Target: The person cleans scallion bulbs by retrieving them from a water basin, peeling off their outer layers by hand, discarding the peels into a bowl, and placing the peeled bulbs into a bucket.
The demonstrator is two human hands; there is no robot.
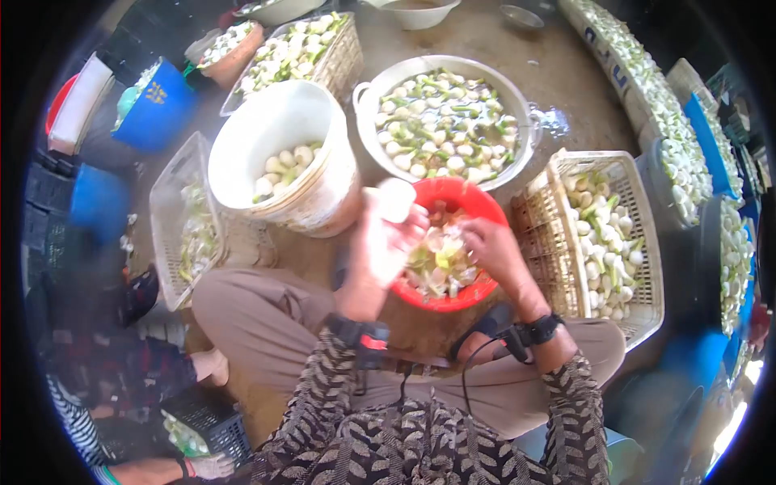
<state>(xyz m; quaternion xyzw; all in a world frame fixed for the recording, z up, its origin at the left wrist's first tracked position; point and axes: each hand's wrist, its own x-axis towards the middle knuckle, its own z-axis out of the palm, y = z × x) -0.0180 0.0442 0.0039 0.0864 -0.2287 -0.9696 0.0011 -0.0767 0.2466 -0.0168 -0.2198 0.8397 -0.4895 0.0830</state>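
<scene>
My left hand [381,241] is turned palm up, its fingers curled around a white peeled onion [395,200] just left of the red basin's rim. Over the right side of the red basin [440,302], my right hand [490,249] has its fingers drawn together; whatever they pinch, if anything, is too small to make out. Pale and greenish onion peelings [440,263] lie in the basin between my legs. To the left stands a tall white bucket [275,105] with several white onions [284,170] at its bottom.
A wide metal pan [364,105] of onions in water sits ahead. At right is a plastic crate [558,275] of onions with green stems. Another crate [182,234] stands left. A co-worker's gloved hand [212,466] is at lower left, beside a dark basket [230,440].
</scene>
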